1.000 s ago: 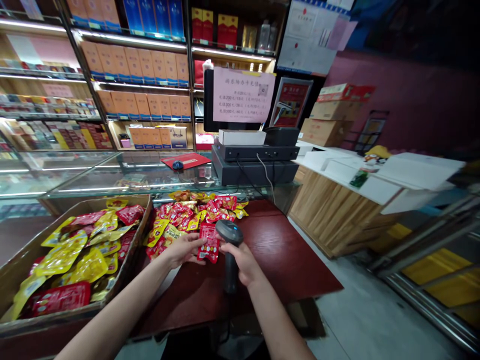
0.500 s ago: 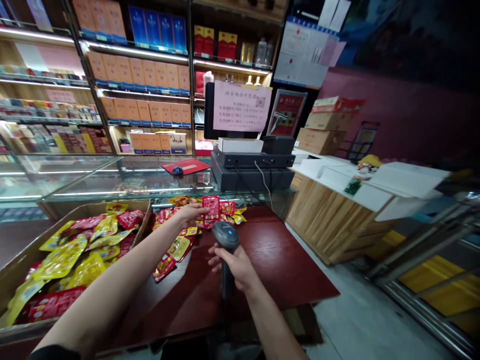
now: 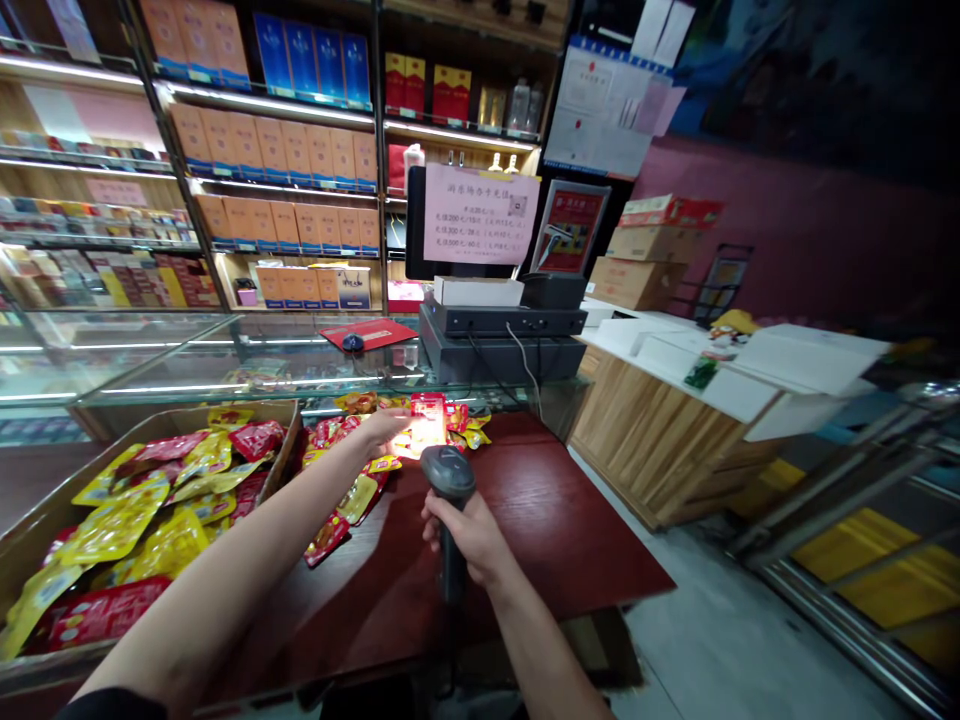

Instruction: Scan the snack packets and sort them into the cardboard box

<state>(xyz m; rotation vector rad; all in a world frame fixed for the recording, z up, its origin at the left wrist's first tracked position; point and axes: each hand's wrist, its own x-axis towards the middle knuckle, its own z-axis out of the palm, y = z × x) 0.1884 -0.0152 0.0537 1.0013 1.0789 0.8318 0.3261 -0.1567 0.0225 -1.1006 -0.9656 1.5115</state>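
Note:
My left hand [image 3: 388,430] pinches the left edge of a red snack packet [image 3: 428,420], held upright above the far part of the dark red table. Bright light from the scanner washes out the packet's lower half. Below and slightly right of it, my right hand [image 3: 463,530] is wrapped round the handle of a black barcode scanner [image 3: 448,475], its head facing the packet. A loose pile of red and yellow packets [image 3: 362,495] lies beneath and left of my left hand. My left forearm passes over the right side of a cardboard box [image 3: 289,435] full of similar packets.
Behind the table [image 3: 570,520] stands a glass counter [image 3: 300,360] with a red mat [image 3: 375,336], a mouse [image 3: 352,343] and a dark register with a monitor [image 3: 415,225]. Shelves of boxed goods line the back. At the right is a wooden cabinet [image 3: 637,440] with white boxes.
The scanner's light has come on and shines on the packet. My right fingers have closed more firmly round the handle. The packet has shifted slightly to the right.

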